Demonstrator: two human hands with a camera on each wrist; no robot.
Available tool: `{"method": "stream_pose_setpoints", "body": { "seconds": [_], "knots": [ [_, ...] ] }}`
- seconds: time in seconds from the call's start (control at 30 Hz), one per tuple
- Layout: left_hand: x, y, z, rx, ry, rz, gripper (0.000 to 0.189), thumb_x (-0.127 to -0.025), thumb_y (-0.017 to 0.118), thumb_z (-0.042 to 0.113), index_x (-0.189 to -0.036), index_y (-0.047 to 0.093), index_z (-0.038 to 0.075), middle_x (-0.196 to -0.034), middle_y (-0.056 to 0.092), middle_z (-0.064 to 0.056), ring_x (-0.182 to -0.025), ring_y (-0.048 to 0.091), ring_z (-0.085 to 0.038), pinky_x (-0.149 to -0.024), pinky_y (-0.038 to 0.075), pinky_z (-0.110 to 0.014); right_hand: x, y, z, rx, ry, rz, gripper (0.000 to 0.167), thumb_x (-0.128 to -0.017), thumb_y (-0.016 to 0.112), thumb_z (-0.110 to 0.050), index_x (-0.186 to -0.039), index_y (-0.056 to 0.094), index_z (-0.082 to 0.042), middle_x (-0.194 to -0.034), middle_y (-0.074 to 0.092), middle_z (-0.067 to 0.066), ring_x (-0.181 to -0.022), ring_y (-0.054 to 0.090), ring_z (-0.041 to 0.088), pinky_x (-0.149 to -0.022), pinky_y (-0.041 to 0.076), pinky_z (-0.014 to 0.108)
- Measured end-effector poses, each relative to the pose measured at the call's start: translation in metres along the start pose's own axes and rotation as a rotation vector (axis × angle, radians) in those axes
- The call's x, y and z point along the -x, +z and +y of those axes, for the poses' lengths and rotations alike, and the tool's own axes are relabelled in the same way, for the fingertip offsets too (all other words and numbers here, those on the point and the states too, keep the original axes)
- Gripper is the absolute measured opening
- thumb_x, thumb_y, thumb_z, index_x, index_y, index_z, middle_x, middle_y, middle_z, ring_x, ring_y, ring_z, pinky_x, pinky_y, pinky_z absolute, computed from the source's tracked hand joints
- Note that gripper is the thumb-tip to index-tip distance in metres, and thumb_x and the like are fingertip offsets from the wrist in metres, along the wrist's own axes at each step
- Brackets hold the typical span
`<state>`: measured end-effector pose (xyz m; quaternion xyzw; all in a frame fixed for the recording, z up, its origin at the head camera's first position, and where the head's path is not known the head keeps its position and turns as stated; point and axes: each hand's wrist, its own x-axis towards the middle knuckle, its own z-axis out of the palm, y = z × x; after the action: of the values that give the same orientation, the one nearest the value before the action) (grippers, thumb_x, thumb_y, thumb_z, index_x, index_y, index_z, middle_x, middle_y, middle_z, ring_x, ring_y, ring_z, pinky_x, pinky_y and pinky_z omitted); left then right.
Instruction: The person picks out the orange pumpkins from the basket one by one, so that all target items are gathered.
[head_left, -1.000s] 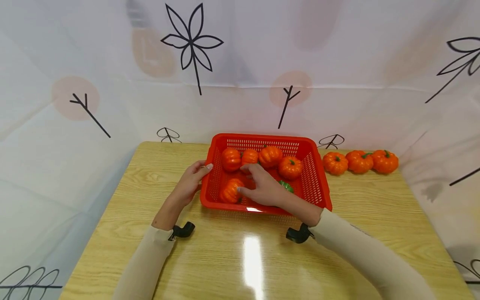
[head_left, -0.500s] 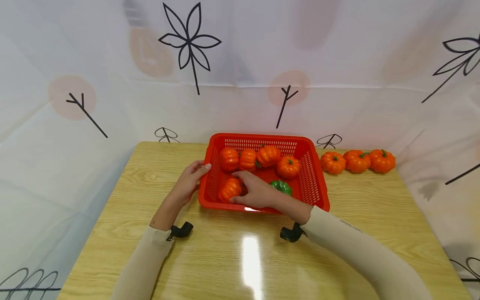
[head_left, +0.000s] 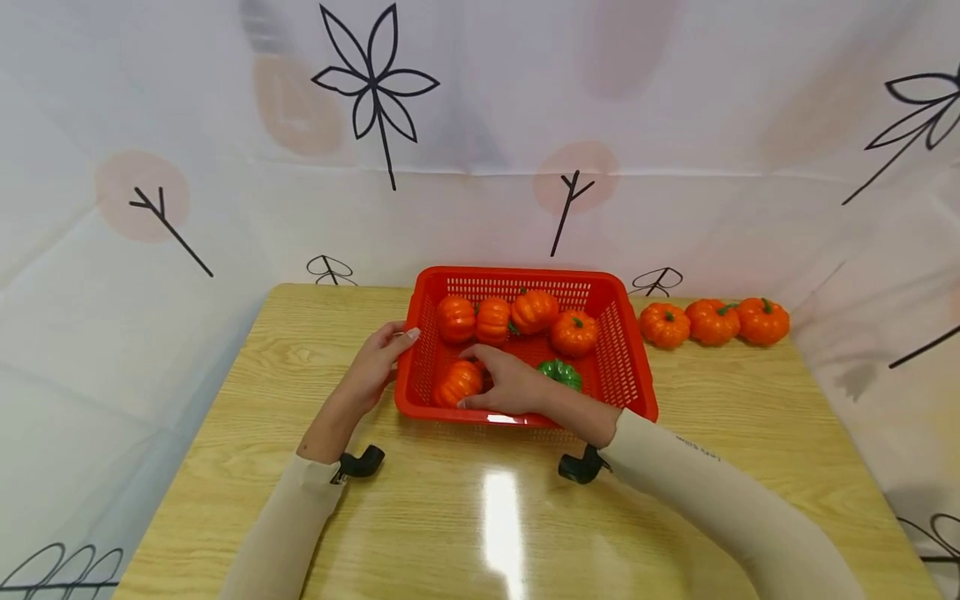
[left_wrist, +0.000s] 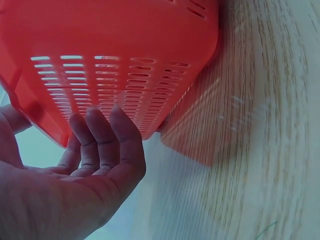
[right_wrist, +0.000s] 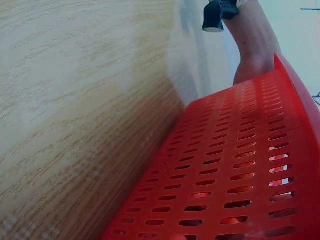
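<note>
The left hand [head_left: 375,367] is curled at the left end of the basket [head_left: 517,272]; inside the basket, the right hand [head_left: 513,383] is bent in a gripping pose.

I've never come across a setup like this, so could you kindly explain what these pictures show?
There is no machine here: a person works with two bare hands. The wide view comes from a camera worn on the head, looking forward and down. The other two current views come from cameras on the wrists: the left one shows the left hand against the holed side of a red basket; the right one shows mainly the basket's outside and the table.

On the wooden table stands the basket, with orange pumpkins and a green pumpkin inside. Three more orange pumpkins sit in a row to its right.

The left hand holds the basket's left rim, while the right hand seems to grip the front-left pumpkin inside.
</note>
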<state>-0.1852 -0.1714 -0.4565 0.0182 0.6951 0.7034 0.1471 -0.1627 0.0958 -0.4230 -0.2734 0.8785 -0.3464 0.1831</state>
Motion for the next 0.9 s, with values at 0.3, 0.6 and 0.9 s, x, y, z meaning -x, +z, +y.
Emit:
{"method": "stream_pose_setpoints", "body": {
  "seconds": [0.3, 0.6, 0.9],
  "knots": [
    [0.0017, 0.0011, 0.0008, 0.005, 0.000, -0.002, 0.054, -0.110, 0.060, 0.037, -0.150, 0.048, 0.003, -0.137, 0.059, -0.024, -0.116, 0.067, -0.031, -0.092, 0.061, -0.038, 0.0011, 0.0003, -0.0001, -0.020, -0.024, 0.016, 0.072, -0.089, 0.087, -0.025, -0.150, 0.052, -0.008, -0.148, 0.057, 0.011, -0.133, 0.057, 0.028, -0.113, 0.046, 0.048],
    [0.0024, 0.0013, 0.0024, 0.004, 0.001, 0.000, 0.058, -0.109, 0.060, 0.038, -0.152, 0.046, 0.002, -0.138, 0.059, -0.025, -0.117, 0.066, -0.031, -0.092, 0.061, -0.036, 0.0018, 0.0006, -0.0016, -0.021, -0.065, 0.071, 0.069, -0.087, 0.089, -0.026, -0.143, 0.055, -0.007, -0.140, 0.060, 0.008, -0.122, 0.060, 0.025, -0.105, 0.050, 0.045],
    [0.0047, 0.0027, 0.0038, 0.005, -0.003, 0.003, 0.057, -0.109, 0.060, 0.039, -0.151, 0.047, 0.002, -0.136, 0.061, -0.021, -0.115, 0.067, -0.028, -0.091, 0.061, -0.034, 0.0087, -0.0039, -0.0083, -0.046, -0.071, 0.117, 0.067, -0.086, 0.089, -0.026, -0.142, 0.056, -0.009, -0.142, 0.058, 0.005, -0.121, 0.058, 0.024, -0.105, 0.050, 0.047]
  ]
}}
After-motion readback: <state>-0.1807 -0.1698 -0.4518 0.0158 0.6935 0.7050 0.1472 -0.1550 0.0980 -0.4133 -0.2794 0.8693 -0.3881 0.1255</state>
